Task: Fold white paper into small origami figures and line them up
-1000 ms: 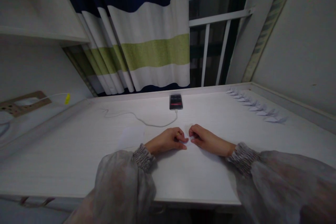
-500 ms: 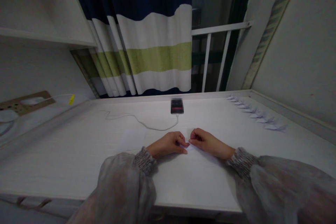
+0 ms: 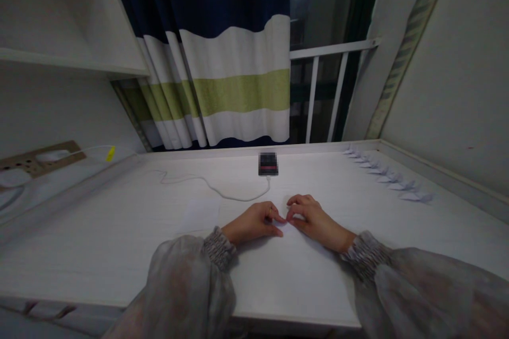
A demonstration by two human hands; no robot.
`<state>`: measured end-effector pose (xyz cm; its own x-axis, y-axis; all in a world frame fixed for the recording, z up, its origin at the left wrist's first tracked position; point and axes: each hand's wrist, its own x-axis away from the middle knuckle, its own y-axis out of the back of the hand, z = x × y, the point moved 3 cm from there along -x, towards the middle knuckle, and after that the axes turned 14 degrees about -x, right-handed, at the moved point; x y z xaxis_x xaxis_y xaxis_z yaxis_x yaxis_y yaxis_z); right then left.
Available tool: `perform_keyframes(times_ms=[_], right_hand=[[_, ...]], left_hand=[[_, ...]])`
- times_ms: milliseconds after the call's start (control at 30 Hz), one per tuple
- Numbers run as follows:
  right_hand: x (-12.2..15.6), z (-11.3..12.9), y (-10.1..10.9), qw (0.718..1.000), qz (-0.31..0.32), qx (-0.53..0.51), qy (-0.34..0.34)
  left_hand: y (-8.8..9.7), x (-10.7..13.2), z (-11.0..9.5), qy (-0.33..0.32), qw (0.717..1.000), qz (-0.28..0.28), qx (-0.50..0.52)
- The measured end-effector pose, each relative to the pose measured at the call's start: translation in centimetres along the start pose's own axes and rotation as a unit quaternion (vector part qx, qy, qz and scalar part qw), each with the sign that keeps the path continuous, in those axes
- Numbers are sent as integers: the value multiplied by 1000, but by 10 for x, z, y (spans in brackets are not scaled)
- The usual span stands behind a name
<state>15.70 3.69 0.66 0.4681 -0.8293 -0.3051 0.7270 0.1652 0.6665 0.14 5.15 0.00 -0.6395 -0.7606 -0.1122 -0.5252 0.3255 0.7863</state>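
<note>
My left hand (image 3: 254,221) and my right hand (image 3: 312,217) rest close together on the white desk (image 3: 119,243), fingertips nearly touching. Both hands are curled and pinch a small white piece of paper (image 3: 284,224) lying on the desk between them; most of it is hidden under the fingers. A ring shows on my left hand. Loose grey sleeves cover both arms to the wrists.
A stack of white paper sheets (image 3: 198,215) lies left of my left hand. A small dark device (image 3: 268,163) with a white cable (image 3: 207,184) sits at the back. Several folded white paper figures (image 3: 385,176) line the right edge. A striped curtain (image 3: 234,74) hangs behind.
The view has tilted slightly upward. My hands stayed together on the paper, with the right fingers shifting a little over it.
</note>
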Motion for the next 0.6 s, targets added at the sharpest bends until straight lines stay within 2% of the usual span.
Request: perform_keyframes(times_ms=[100,167,333,500,600], right_hand=[[4,3,1,997,47,-19,51],[6,5,1,996,69,-33,38],[10,10,-3,998,43,2,-52],[13,10,-9,997,22,33,-72],[13,12,-8,993,7,88,-81]], left_hand=[[4,1,-2,-1,999,-17,-27],[6,1,0,12,998,-41,-41],[7,-1,8,60,992,-88,-65],[4,1,-5,60,975,-151,-153],[-3,4,-17,39,971,-125,-202]])
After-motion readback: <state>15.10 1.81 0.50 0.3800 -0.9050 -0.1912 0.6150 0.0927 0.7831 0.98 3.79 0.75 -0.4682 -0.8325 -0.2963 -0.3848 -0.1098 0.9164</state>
